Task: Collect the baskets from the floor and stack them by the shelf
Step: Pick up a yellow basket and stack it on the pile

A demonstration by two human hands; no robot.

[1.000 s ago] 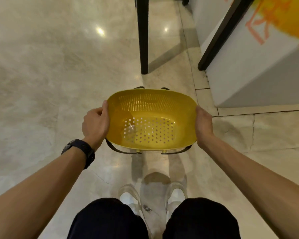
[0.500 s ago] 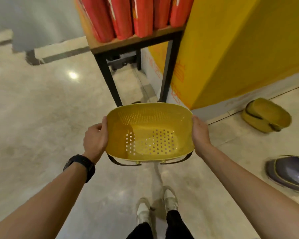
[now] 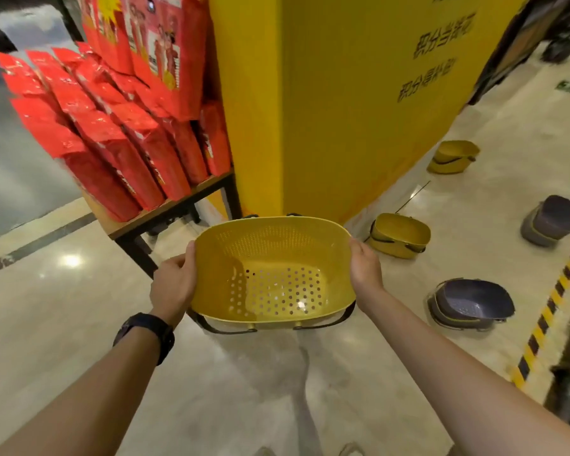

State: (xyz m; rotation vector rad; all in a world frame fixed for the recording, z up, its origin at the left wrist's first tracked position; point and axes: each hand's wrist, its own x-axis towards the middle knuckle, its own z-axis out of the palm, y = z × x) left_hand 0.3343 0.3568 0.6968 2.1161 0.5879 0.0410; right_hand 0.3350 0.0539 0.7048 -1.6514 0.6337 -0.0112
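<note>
Fingers: our left hand (image 3: 173, 284) and right hand (image 3: 364, 266) are each clamped on an end rim of the yellow basket (image 3: 272, 274), thumbs over the lip.
Basket: upright, level, carried before the shelf (image 3: 175, 209).
Carrying well: we judge it best kept level, lowered squarely.
Remaining: four baskets lie on the floor (image 3: 474, 232) to our right.

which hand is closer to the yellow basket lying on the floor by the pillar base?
Right. The right hand grips the held basket on the side facing the floor basket. The left hand grips the opposite end, the held basket between.
</note>
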